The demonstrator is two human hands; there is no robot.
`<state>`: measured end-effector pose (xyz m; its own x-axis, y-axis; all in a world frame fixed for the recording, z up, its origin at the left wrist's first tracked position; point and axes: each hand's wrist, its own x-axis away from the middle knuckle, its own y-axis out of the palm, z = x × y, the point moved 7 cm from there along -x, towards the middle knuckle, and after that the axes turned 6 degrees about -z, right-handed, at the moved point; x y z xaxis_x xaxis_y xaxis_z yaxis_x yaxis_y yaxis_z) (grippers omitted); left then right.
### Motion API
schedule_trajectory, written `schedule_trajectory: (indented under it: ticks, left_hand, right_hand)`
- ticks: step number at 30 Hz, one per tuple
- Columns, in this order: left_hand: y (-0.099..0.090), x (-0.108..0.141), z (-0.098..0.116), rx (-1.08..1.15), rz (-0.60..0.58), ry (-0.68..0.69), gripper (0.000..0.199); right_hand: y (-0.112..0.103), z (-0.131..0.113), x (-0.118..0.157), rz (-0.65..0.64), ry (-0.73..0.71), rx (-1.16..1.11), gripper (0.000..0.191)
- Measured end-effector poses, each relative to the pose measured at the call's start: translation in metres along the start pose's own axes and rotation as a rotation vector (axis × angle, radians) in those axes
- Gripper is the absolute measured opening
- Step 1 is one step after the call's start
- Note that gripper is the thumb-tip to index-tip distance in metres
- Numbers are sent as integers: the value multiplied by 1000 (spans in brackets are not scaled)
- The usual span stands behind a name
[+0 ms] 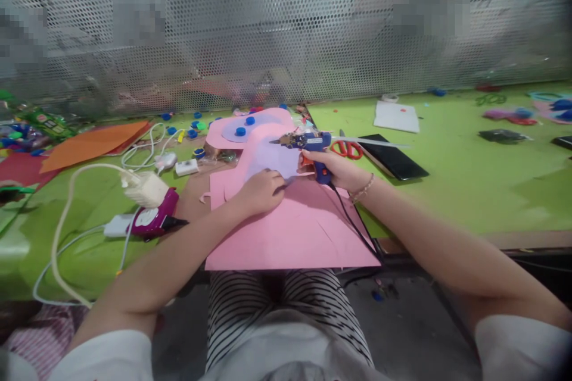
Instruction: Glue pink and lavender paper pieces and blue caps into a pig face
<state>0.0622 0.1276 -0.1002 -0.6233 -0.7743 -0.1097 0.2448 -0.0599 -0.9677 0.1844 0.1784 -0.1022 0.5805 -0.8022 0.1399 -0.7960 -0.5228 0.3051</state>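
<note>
My right hand point(342, 169) is closed round the handle of a blue hot glue gun point(316, 141), whose nozzle points left over the papers. My left hand point(263, 190) rests on a lilac paper piece point(272, 158), fingers curled and pressed down at its lower edge; whether they pinch it I cannot tell. Beneath lies a large pink sheet point(290, 238) near the table's front edge. Farther back, a pink cut-out point(283, 116) carries a lilac shape point(229, 128) with blue bottle caps point(241, 131) on it. The gun's black cord point(351, 217) runs down across the pink sheet.
Red-handled scissors point(347, 149) and a black phone-like slab point(393, 156) lie right of the glue gun. On the left are a purple power strip point(154, 214) with a white plug point(145, 187), loose cables, and orange paper point(96, 143). A perforated metal screen point(268, 30) stands behind the table.
</note>
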Motion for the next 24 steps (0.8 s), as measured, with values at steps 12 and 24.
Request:
schedule_trajectory:
  ticks: [12, 24]
  left_hand:
    - [5, -5, -28, 407, 9, -243, 7]
    - [9, -6, -31, 436, 25, -219, 9]
  right_hand:
    - [-38, -33, 31, -349, 104, 702, 23]
    - [-39, -6, 12, -190, 315, 1132, 30]
